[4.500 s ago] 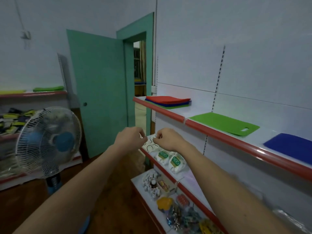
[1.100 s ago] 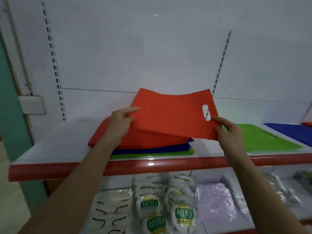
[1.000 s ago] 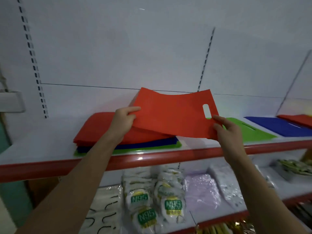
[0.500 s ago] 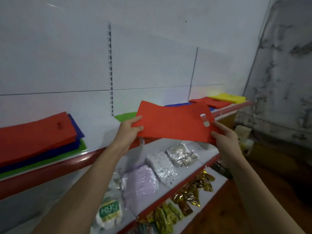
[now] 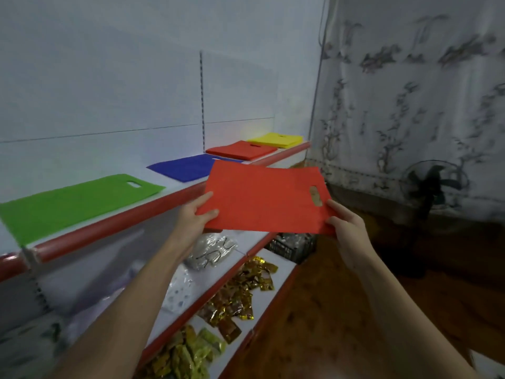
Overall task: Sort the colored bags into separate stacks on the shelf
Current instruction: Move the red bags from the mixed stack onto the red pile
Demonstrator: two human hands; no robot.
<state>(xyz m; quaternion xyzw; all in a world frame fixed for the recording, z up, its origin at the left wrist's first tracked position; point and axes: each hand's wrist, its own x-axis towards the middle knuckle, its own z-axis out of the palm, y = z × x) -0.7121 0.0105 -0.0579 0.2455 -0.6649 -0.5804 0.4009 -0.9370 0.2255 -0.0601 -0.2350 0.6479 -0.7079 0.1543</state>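
Note:
I hold a flat red bag [image 5: 262,198] with a cut-out handle in the air, just in front of the top shelf [image 5: 114,214]. My left hand [image 5: 196,214] pinches its left edge and my right hand [image 5: 345,222] grips its right edge near the handle hole. On the shelf lie a green bag [image 5: 71,198] at the left, a blue bag [image 5: 188,166] beyond it, then a red stack [image 5: 241,149] and a yellow stack [image 5: 276,139] at the far end.
Lower shelves hold white packets [image 5: 210,250] and gold foil packets [image 5: 243,294]. A dark basket [image 5: 292,246] sits by the shelf end. A stained wall and a dark fan [image 5: 431,190] stand at the right, above a brown floor [image 5: 355,310].
I lifted the red bag off the mixed pile at the left end and carried it rightward along the shelf. The view has swung right; the mixed pile is out of sight.

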